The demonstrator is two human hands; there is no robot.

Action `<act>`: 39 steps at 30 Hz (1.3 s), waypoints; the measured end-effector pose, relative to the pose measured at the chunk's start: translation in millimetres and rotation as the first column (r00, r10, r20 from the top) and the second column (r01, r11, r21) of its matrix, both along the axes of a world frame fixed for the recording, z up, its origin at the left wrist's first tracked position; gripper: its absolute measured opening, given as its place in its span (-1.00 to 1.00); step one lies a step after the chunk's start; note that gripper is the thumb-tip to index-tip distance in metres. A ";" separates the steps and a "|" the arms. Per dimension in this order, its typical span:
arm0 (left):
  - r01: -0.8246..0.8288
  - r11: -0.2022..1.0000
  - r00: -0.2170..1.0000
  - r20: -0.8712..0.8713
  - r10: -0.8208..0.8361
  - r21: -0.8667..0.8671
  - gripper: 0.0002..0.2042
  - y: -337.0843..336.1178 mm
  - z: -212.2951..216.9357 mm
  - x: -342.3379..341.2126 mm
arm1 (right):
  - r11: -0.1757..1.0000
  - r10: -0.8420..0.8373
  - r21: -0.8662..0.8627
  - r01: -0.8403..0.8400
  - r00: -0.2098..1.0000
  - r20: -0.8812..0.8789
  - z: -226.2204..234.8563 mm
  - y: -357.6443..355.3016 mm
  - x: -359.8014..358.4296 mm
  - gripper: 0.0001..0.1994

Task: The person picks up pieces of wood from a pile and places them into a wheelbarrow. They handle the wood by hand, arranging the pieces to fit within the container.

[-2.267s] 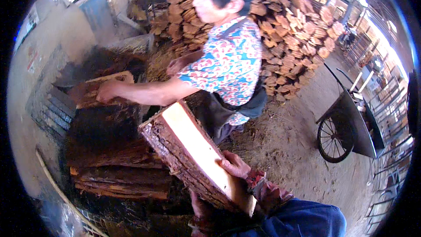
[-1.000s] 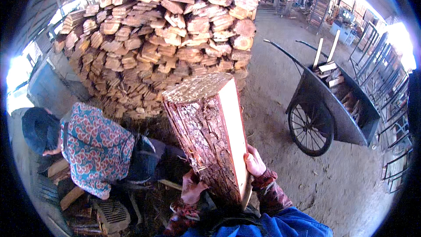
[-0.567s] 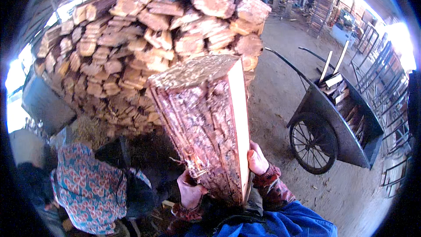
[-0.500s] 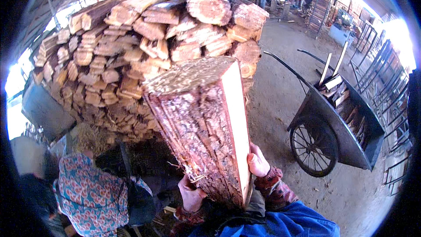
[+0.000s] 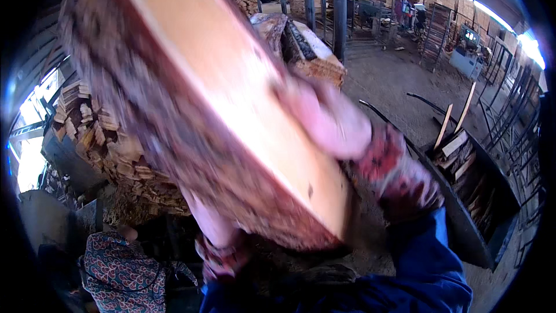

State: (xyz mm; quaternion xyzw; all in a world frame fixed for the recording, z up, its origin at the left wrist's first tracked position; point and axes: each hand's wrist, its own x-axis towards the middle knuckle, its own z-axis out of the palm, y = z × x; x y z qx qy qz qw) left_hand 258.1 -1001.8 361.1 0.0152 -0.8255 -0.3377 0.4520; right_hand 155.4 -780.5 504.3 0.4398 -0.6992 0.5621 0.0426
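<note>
A thick log point(image 5: 174, 116) with rough bark and one pale sawn face fills the middle of the head view, tilted with its far end up to the left. My right hand point(image 5: 333, 119), blurred, presses against the sawn face on the right. Under the bark side, my left hand point(image 5: 211, 220) supports the log from below left; its fingers are mostly hidden behind the wood. Behind the log rises a large stack of cut wood point(image 5: 127, 150), partly covered by it.
A metal handcart point(image 5: 492, 208) loaded with wood strips stands at the right. At lower left is a person in a patterned garment point(image 5: 124, 272). A dark post point(image 5: 339, 11) stands at the back, and metal racks point(image 5: 515, 110) line the right side.
The log has come up closer and swung so its far end leans left, showing more of the sawn face. My right hand has moved up along that face.
</note>
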 end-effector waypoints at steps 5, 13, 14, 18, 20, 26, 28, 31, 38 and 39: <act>0.751 0.294 0.637 -0.529 -0.561 0.592 -0.50 51.2 169.0 -129.1 | 0.921 -0.307 0.149 0.359 0.907 -0.287 118.8 14.6 -117.3 -0.21; 0.373 0.868 0.925 -0.053 -0.377 0.329 -0.15 5.8 227.3 -297.8 | 0.689 -0.322 0.173 0.704 0.511 -0.797 115.0 60.4 -209.9 -0.33; 0.338 0.869 0.920 0.066 -0.385 0.360 -0.13 30.2 203.5 -293.3 | 0.714 -0.313 0.236 0.659 0.601 -0.735 83.1 68.7 -222.3 -0.36; 0.359 0.902 0.929 -0.001 -0.370 0.241 -0.19 48.8 178.3 -271.5 | 0.748 -0.289 0.185 0.638 0.563 -0.774 59.6 60.8 -225.7 -0.49; 0.426 0.876 0.904 -0.123 -0.409 0.224 -0.25 60.7 172.1 -249.2 | 0.744 -0.371 0.170 0.646 0.611 -0.700 59.2 71.9 -199.2 -0.47; 0.347 0.930 0.926 -0.203 -0.318 0.124 -0.20 68.5 156.0 -226.7 | 0.865 -0.491 -0.325 0.382 0.516 -0.701 12.4 58.2 -141.9 -0.53; 0.171 0.985 0.959 -0.229 -0.167 -0.001 -0.18 85.7 152.9 -237.3 | 0.819 -0.558 -0.360 0.446 0.474 -0.681 5.0 63.1 -145.9 -0.60; 0.069 0.988 0.909 -0.399 -0.118 -0.136 -0.28 99.4 161.4 -241.5 | 0.813 -0.581 -0.375 0.445 0.585 -0.566 9.7 53.4 -155.1 -0.69; -0.018 0.989 0.827 -0.558 -0.068 -0.148 -0.50 114.5 159.4 -256.7 | 0.782 -0.621 -0.515 0.352 0.516 -0.590 1.8 51.3 -186.1 -0.71; -0.037 0.990 0.825 -0.564 -0.048 -0.137 -0.51 117.1 153.3 -258.1 | 0.777 -0.626 -0.525 0.347 0.509 -0.591 -2.2 54.7 -186.7 -0.71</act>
